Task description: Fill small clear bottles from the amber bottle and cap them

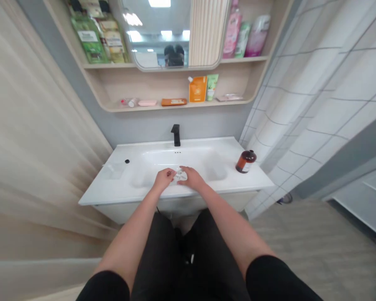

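Clasping crumpled white item [181, 175] | left hand [163, 179], right hand [191, 177] | fingers [173, 172] clenched round it | amber bottle [246, 161] on counter [219, 146]

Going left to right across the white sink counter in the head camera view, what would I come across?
small black knob → left hand → crumpled white item → right hand → brown glass bottle
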{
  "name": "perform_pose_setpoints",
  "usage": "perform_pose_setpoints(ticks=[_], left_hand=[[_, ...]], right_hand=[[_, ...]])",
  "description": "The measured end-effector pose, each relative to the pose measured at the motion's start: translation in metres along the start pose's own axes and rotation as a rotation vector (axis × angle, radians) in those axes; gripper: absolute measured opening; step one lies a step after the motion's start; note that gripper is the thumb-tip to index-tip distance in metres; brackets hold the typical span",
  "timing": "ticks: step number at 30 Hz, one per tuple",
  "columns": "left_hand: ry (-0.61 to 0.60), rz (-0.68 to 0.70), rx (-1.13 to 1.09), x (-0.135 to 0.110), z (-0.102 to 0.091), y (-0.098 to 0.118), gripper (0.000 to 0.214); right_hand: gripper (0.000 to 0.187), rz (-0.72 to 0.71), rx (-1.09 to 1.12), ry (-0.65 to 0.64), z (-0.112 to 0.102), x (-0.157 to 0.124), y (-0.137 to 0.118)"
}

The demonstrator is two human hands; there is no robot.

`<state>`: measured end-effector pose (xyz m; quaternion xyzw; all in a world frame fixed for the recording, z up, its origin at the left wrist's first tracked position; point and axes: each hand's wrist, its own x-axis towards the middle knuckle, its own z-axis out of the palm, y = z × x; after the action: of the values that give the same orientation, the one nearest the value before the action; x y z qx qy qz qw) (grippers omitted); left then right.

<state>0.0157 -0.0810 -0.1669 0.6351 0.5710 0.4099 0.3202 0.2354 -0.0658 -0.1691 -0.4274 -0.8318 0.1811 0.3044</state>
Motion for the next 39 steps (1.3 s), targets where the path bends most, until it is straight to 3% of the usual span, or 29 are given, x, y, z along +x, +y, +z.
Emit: perform_pose_setpoints(ticks=[7,10,13,17,21,24,29,31,34,37,39], left_hand=[[0.022,-0.017,0.327,-0.002,-0.003,0.015,0.056],[0.0,-0.03,0.235,-0.001,-0.002,0.013,0.047],[-0.002,0.058,0.056,0.0,-0.002,0.007,0.017],[-0.024,0.162,-0.041,0.001,-0.003,0.003,0.024],[-0.017,0.084,-0.047,0.0,-0.003,0.004,0.026],[-0.026,-0.005,0.041,-0.001,-0.001,0.008,0.024],[0.019,0.012,0.323,-0.001,0.0,0.014,0.055],[0.017,0.017,0.308,-0.001,0.0,0.014,0.048],[-0.002,0.1,0.135,-0.001,-0.001,0.012,0.011],[-0.004,0.128,-0.025,-0.001,-0.002,0.01,0.028],[0.002,0.065,-0.026,-0.001,-0.002,0.01,0.016]], right_hand=[[0.087,-0.03,-0.034,-0.029,-0.003,0.0,-0.006],[0.086,-0.032,-0.053,-0.018,-0.003,-0.001,-0.006],[0.086,-0.026,-0.038,-0.004,-0.002,-0.001,-0.005],[0.086,-0.043,-0.016,-0.014,-0.001,-0.001,-0.003],[0.087,-0.03,-0.017,-0.009,-0.001,-0.001,-0.002],[0.087,-0.013,-0.043,-0.013,-0.002,0.0,-0.004],[0.086,-0.067,-0.108,-0.025,-0.002,0.0,-0.007],[0.086,-0.071,-0.119,-0.018,-0.002,0.0,-0.008],[0.087,-0.048,-0.109,-0.009,-0.001,0.0,-0.008],[0.088,-0.038,-0.094,-0.012,-0.002,-0.001,-0.009],[0.088,-0.042,-0.09,-0.014,-0.004,-0.001,-0.01]])
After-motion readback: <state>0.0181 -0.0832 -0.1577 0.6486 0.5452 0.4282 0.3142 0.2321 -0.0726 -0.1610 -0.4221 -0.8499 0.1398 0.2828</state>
